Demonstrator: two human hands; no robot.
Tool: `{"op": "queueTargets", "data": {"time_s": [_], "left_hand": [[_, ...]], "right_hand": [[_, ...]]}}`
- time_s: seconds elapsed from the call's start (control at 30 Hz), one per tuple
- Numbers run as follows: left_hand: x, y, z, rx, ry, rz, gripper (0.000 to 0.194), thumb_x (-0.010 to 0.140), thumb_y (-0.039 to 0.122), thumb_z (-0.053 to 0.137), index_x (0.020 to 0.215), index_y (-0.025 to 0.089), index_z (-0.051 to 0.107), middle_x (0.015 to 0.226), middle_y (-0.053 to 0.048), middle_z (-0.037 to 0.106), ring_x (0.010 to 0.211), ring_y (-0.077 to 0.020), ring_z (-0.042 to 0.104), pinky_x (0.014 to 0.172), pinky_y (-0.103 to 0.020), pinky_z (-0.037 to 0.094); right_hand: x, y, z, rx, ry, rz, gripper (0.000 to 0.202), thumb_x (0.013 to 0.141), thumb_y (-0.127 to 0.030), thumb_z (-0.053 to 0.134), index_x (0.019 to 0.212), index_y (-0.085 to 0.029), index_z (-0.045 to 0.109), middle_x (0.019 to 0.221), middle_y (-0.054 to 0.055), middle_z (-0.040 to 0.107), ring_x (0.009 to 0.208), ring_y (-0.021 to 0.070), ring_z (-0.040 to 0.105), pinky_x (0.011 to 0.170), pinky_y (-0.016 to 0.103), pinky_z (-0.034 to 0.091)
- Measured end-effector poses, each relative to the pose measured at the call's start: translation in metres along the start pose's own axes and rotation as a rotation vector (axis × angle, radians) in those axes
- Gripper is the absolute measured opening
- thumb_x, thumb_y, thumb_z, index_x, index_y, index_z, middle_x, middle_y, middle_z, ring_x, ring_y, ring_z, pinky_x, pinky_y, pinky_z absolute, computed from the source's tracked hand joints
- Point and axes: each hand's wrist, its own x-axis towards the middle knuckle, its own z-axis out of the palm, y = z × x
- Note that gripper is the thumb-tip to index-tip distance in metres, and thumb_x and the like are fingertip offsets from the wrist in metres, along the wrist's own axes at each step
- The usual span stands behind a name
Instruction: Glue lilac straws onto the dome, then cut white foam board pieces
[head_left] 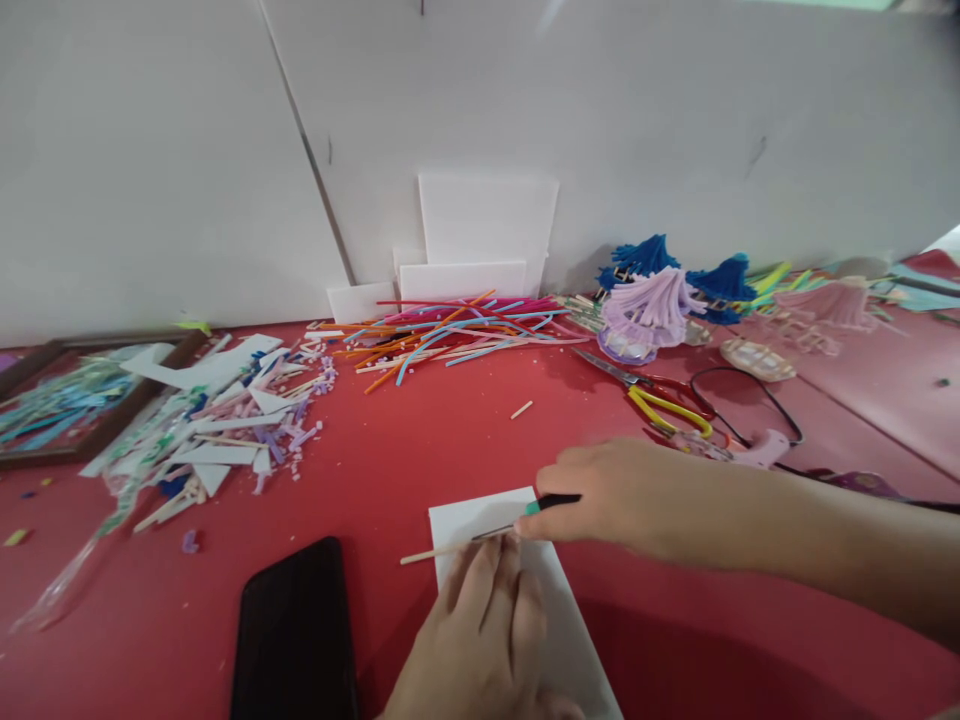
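Observation:
A white foam board (570,620) lies on the red table in front of me. Across its far part rests a thin wooden stick (427,554), its left end sticking out past the board's edge. The fingertips of my left hand (480,630) press the stick down against the board. My right hand (600,495) is closed round a craft knife (553,502) with a black handle and green collar. Its thin metal blade points left and lies along the stick, just beyond my left fingertips. Where exactly the blade meets the stick is hard to make out.
A black phone (296,640) lies to the left. Scraps (247,420) are heaped behind it, beside a brown frame (112,430). Coloured pipe cleaners (442,335) lie at the back. Yellow-and-red-handled scissors (667,405), a glue gun (761,450) and small fuzzy-roofed models (652,310) occupy the right.

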Motion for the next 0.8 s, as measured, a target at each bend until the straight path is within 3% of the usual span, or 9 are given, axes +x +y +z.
{"op": "queueTargets", "data": {"time_s": [0.37,0.8], "left_hand": [[0.003,0.002,-0.004,-0.068,-0.110,-0.009,0.080,0.074,0.078,0.046,0.104,0.005,0.061,0.115,-0.021,0.065,0.104,-0.0338,0.062,0.088,-0.040,0.049],[-0.001,0.001,-0.003,-0.121,-0.118,-0.021,0.073,0.081,0.074,0.042,0.104,0.007,0.060,0.115,-0.021,0.065,0.108,-0.0331,0.060,0.089,-0.041,0.048]], "right_hand": [[-0.009,0.003,-0.001,-0.040,-0.011,0.037,0.043,0.088,-0.007,0.052,0.120,-0.034,0.058,0.086,0.000,0.059,0.069,0.0141,0.051,0.050,0.027,0.018],[-0.018,0.006,0.001,-0.074,-0.011,0.035,0.055,0.079,0.003,0.049,0.120,-0.034,0.057,0.084,-0.001,0.059,0.071,0.0141,0.054,0.049,0.027,0.018]]}}
